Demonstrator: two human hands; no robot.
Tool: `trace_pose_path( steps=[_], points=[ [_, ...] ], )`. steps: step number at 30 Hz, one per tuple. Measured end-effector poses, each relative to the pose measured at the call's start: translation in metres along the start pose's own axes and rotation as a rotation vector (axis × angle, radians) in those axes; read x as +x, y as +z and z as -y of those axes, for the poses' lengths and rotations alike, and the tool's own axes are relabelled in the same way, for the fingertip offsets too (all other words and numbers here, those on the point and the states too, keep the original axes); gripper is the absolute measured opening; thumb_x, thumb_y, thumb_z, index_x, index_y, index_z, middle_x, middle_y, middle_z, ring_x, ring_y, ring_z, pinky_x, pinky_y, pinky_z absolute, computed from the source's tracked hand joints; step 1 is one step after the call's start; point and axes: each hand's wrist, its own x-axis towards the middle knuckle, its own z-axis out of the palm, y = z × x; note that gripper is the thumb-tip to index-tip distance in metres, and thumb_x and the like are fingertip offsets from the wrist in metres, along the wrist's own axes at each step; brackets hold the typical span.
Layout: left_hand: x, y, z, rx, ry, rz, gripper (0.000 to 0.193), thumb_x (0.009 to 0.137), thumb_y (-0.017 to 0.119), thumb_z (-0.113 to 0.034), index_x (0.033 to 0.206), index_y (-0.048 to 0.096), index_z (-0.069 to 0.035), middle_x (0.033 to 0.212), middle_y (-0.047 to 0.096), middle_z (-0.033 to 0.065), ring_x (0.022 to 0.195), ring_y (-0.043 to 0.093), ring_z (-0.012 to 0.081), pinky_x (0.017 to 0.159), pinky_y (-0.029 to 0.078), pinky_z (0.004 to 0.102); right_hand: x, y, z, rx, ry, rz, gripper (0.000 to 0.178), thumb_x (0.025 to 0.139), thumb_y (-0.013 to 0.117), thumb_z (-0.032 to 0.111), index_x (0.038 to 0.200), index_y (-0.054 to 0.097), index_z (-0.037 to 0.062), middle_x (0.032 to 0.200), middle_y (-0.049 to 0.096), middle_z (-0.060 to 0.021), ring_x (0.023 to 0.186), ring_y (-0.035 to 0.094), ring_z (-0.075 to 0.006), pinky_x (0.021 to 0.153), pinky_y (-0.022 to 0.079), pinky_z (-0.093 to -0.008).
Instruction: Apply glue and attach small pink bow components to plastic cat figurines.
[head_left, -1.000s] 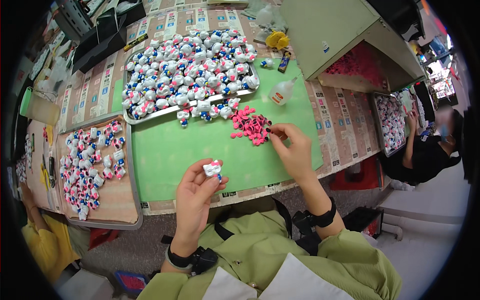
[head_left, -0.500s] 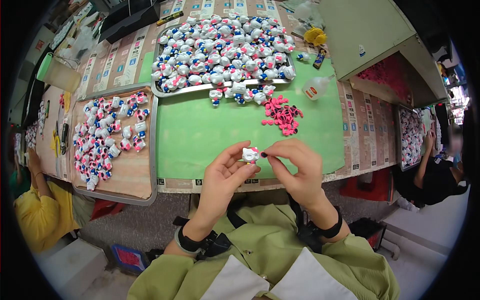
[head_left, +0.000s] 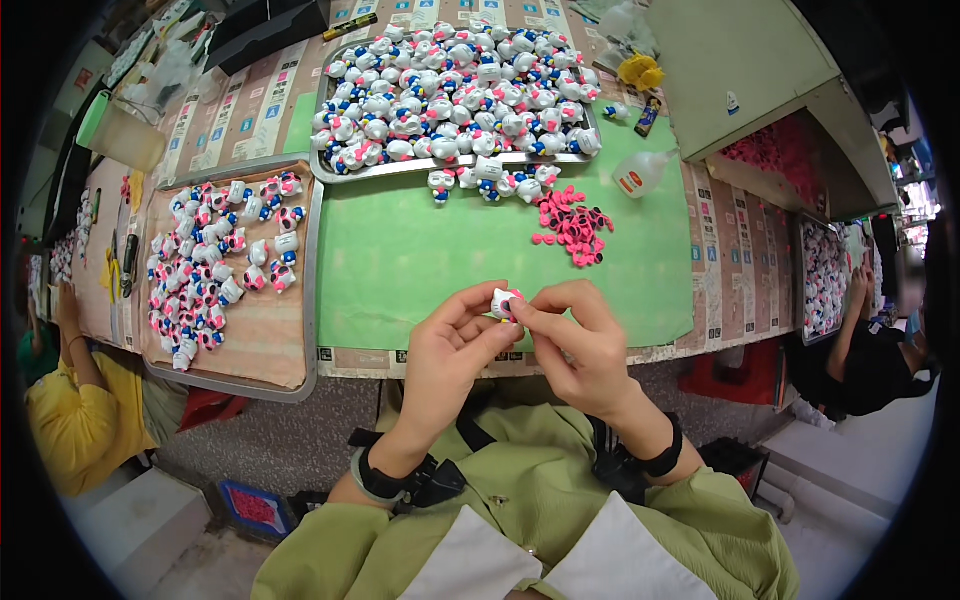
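Above the near part of the green mat, my left hand pinches a small white cat figurine with pink on its head. My right hand is closed at the figurine's right side, its fingertips pressing a small pink-and-dark piece against the head. The fingers partly cover this piece and the figurine's lower body. Beyond my hands lies a loose pile of small pink pieces, some with dark sides. Several white figurines stand or lie between that pile and the full metal tray.
At left, a lined tray bears many figurines. A squeeze bottle and yellow flower-like item lie at back right, beside a grey cabinet. A lidded plastic jug stands far left. People work on both sides.
My right hand has moved left, bringing the small piece from beside the figurine against its head. The figurine has turned in my left hand. The whole view has shifted slightly.
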Motion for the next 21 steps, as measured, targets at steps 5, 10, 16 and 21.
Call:
trace_pose_path(
  steps=[5, 10, 16, 21],
  points=[
    [-0.002, 0.001, -0.002, -0.046, 0.02, -0.005, 0.033, 0.079, 0.053, 0.0, 0.111, 0.044, 0.004, 0.096, 0.056, 0.0085, 0.083, 0.056, 0.0116, 0.074, 0.046, 0.0226, -0.004, -0.004, -0.004, 0.005, -0.011, 0.037, 0.039, 0.063, 0.05, -0.01, 0.097, 0.06, 0.0045, 0.087, 0.049, -0.0113, 0.079, 0.048, -0.0232, 0.063, 0.041, -0.0296],
    [-0.001, 0.002, 0.0, -0.121, 0.088, 0.012, 0.03, 0.08, 0.054, -0.002, 0.108, 0.048, 0.001, 0.095, 0.056, 0.0077, 0.085, 0.055, 0.0121, 0.076, 0.045, 0.0239, -0.004, 0.0, 0.005, 0.424, 0.287, -0.112, 0.033, 0.071, 0.052, -0.006, 0.103, 0.056, 0.0022, 0.091, 0.049, -0.009, 0.081, 0.049, -0.0175, 0.065, 0.041, -0.0262],
    [-0.005, 0.003, 0.001, -0.007, 0.145, 0.013, 0.026, 0.078, 0.054, 0.001, 0.104, 0.052, 0.001, 0.096, 0.057, 0.0069, 0.088, 0.053, 0.0118, 0.077, 0.043, 0.0238, -0.006, -0.002, 0.003, 0.731, 0.489, -0.045, 0.023, 0.076, 0.056, 0.001, 0.099, 0.057, -0.0014, 0.092, 0.052, -0.007, 0.081, 0.05, -0.0114, 0.065, 0.041, -0.0226],
    [-0.008, 0.002, -0.001, 0.08, 0.188, 0.049, 0.027, 0.075, 0.057, 0.004, 0.102, 0.055, 0.001, 0.095, 0.056, 0.0075, 0.086, 0.053, 0.013, 0.077, 0.043, 0.0233, -0.007, -0.005, 0.004, 0.653, 0.412, -0.066, 0.018, 0.074, 0.058, 0.0, 0.091, 0.06, -0.0004, 0.083, 0.057, -0.0072, 0.075, 0.052, -0.0125, 0.061, 0.04, -0.0226]
  ],
)
